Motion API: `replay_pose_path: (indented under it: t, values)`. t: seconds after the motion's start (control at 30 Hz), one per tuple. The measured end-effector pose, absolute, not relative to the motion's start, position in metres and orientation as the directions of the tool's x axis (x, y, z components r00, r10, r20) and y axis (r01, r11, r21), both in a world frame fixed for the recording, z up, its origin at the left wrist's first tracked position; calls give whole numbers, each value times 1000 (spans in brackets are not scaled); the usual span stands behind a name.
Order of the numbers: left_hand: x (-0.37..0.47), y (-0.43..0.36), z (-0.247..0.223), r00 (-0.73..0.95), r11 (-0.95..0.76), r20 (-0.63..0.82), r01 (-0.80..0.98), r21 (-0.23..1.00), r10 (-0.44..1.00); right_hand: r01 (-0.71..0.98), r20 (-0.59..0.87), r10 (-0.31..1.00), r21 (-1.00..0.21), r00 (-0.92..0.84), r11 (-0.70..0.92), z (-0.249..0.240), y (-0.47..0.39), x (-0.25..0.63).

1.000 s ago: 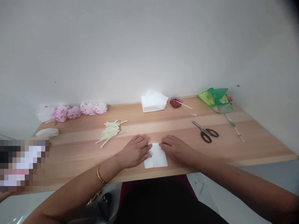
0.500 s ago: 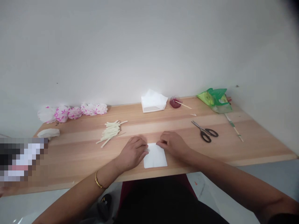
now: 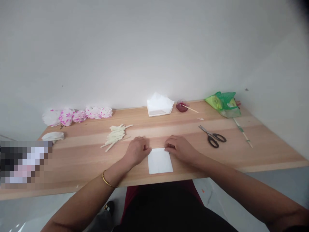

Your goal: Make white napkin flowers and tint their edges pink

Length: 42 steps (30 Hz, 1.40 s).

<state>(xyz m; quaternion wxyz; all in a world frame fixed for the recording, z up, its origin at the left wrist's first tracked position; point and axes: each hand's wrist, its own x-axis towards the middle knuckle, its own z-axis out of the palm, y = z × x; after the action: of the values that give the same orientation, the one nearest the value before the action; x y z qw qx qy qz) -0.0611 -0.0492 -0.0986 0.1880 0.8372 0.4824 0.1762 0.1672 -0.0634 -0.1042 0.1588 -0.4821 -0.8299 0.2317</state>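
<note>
A white paper square (image 3: 160, 162) lies flat near the table's front edge. My left hand (image 3: 138, 150) is closed at its upper left corner, with the fingers curled and the thumb against the index finger. At the upper right corner, my right hand (image 3: 177, 149) pinches the paper's far edge between thumb and fingers. Left of my left hand lies a pile of pale sticks (image 3: 116, 137). Scissors (image 3: 212, 136) with dark handles rest to the right of my right hand, blades slightly apart.
Along the wooden table's (image 3: 79, 161) back stand pink-and-white bundles (image 3: 72, 116), a tissue stack (image 3: 159, 108), a dark red item (image 3: 182, 106) with a stick, and a green bag (image 3: 224, 103). A white bundle (image 3: 53, 136) and a pixelated area are at left.
My left hand has shifted its fingers up and outward to the paper's upper left corner. My right hand has moved slightly right along the edge. The view has shifted slightly.
</note>
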Motion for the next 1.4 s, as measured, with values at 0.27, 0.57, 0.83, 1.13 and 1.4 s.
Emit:
replay_pose_path:
  t: [0.27,0.57,0.83,1.13,1.4]
  values:
    - [-63,-48,-85,515,-453,-41,786,420,856,794,-89,862,-447,-498,412,-101,-48,162]
    - [-59,-57,-86,556,-497,-3,745,445,831,793,-32,840,-350,-541,498,-95,-63,157]
    - [-57,-54,-81,500,-470,97,707,528,861,751,95,837,-396,-538,528,-96,-63,166]
    - [-58,-49,-73,486,-493,168,684,538,858,709,128,864,-520,-487,476,-90,-55,168]
    - [-65,-38,-69,546,-688,427,633,354,721,665,350,787,-421,-508,616,-83,-46,174]
